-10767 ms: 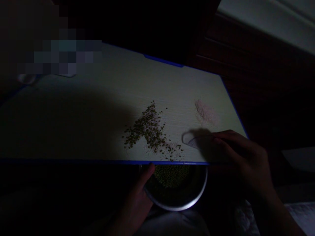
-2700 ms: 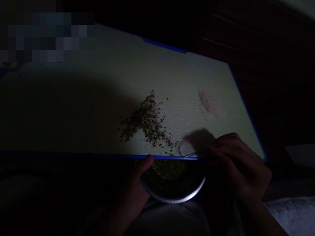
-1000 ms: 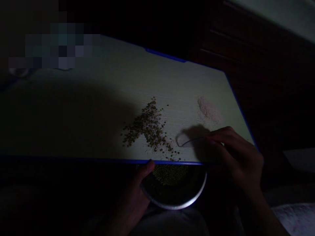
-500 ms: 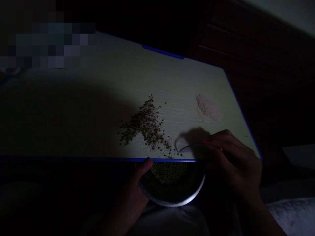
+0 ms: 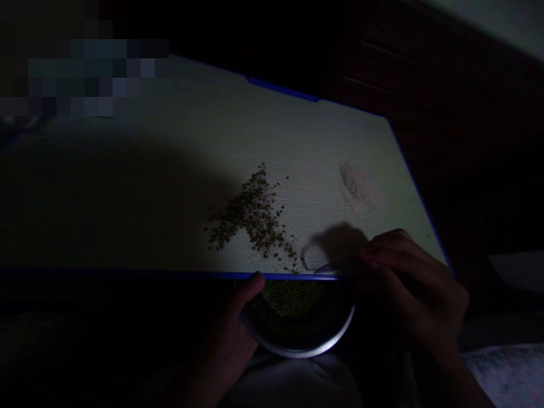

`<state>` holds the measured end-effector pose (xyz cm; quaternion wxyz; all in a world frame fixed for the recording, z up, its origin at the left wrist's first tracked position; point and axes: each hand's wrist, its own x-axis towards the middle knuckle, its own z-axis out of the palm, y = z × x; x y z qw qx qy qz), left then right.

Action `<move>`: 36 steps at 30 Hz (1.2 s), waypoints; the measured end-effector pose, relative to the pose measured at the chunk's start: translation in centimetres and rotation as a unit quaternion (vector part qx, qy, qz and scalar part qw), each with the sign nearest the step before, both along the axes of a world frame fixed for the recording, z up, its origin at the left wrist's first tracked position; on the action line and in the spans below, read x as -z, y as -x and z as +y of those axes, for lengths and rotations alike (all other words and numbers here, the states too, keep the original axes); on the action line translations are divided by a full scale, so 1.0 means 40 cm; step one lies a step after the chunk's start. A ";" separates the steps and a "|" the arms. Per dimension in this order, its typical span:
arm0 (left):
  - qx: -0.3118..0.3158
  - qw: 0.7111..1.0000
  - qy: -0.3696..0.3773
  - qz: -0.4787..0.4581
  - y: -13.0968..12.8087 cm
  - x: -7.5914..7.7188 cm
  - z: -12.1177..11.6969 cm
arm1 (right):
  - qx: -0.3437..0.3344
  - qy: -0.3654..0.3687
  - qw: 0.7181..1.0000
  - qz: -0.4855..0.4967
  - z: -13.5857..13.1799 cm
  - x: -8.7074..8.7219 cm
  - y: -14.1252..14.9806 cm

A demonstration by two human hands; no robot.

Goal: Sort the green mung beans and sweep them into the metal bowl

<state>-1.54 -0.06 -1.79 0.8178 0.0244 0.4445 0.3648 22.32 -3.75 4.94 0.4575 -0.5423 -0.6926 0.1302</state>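
Observation:
The scene is very dark. My left hand (image 5: 232,334) grips the rim of a round metal bowl (image 5: 317,347) held just under the near edge of a pale board with a blue border (image 5: 170,187); green beans (image 5: 293,296) lie in the bowl. My right hand (image 5: 414,294) pinches a thin pale card-like scraper (image 5: 323,263) at the board's near edge, right above the bowl. A loose pile of green beans mixed with pale grains (image 5: 253,218) lies on the board just left of the scraper.
A small pinkish-white heap of grains (image 5: 359,187) sits near the board's right edge. The board's left half lies in deep shadow. Dark wooden furniture (image 5: 446,113) stands behind on the right. A pale cloth (image 5: 505,368) shows at the lower right.
My right hand has drawn the scraper from the board's surface back down to the near edge above the bowl. The left hand and bowl have stayed in place.

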 end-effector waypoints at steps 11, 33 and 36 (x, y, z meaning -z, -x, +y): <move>-0.032 0.998 0.047 0.032 -0.002 -0.027 0.004 | 0.171 -0.023 0.984 -0.041 -0.017 0.029 -0.004; -0.044 0.998 0.046 0.021 -0.015 -0.037 0.010 | 0.184 -0.053 0.979 -0.070 0.000 0.027 0.015; -0.044 0.998 0.040 0.020 -0.014 -0.040 0.011 | 0.112 -0.049 0.990 -0.077 0.015 0.023 0.034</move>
